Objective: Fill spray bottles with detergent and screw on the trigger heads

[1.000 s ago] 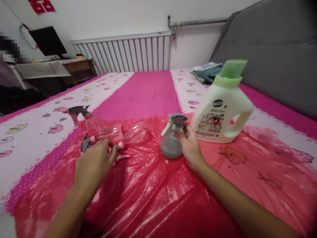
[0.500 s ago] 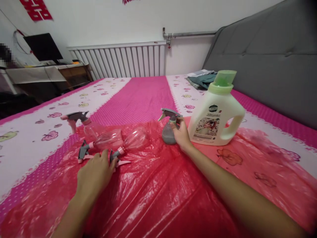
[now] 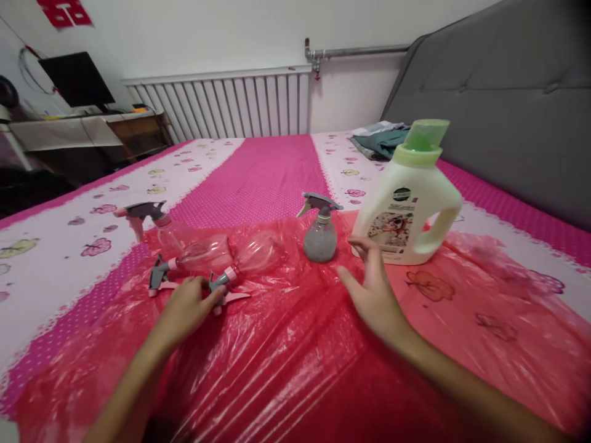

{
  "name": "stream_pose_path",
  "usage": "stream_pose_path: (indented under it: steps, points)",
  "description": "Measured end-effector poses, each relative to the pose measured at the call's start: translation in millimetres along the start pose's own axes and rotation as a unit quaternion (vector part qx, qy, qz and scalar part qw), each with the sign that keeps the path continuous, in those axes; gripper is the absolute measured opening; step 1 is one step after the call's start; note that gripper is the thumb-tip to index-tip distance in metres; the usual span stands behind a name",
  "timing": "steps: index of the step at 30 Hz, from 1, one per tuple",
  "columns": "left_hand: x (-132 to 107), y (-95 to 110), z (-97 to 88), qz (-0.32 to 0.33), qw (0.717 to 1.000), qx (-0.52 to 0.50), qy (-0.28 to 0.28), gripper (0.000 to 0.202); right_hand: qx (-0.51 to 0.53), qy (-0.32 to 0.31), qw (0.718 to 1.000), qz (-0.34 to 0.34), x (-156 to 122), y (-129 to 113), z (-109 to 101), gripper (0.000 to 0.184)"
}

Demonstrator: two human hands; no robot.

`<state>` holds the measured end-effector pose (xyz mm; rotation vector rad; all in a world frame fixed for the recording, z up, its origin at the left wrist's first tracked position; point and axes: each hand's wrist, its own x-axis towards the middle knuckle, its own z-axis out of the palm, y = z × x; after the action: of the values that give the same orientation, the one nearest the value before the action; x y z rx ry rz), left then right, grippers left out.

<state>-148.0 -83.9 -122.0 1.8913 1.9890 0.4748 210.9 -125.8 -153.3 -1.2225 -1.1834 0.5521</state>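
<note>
Small grey spray bottle stands upright on the red plastic sheet, just beyond the right hand, fingers spread and empty. The left hand touches a lying clear bottle at its trigger; grip unclear.

Head camera looks forward-down, close over bed.

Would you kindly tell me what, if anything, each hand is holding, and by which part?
Right hand: nothing, open near the grey spray bottle. Left hand touches a clear bottle at its trigger head; grip cannot be told.
</note>
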Motion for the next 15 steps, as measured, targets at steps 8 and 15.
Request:
stream_pose_path:
  steps: [8,15]
  points:
    - [-27.0,50.0,-29.9,0.116,0.987,-0.041,0.104,0.051,-0.071,-0.130,0.988,-0.033,-56.5,-45.1,-11.6,0.043]
    - [-59.9,128.5,-43.4,0.351,0.932,-0.053,0.072,0.046,-0.083,-0.314,0.946,0.017,-32.6,-44.1,-10.0,0.107]
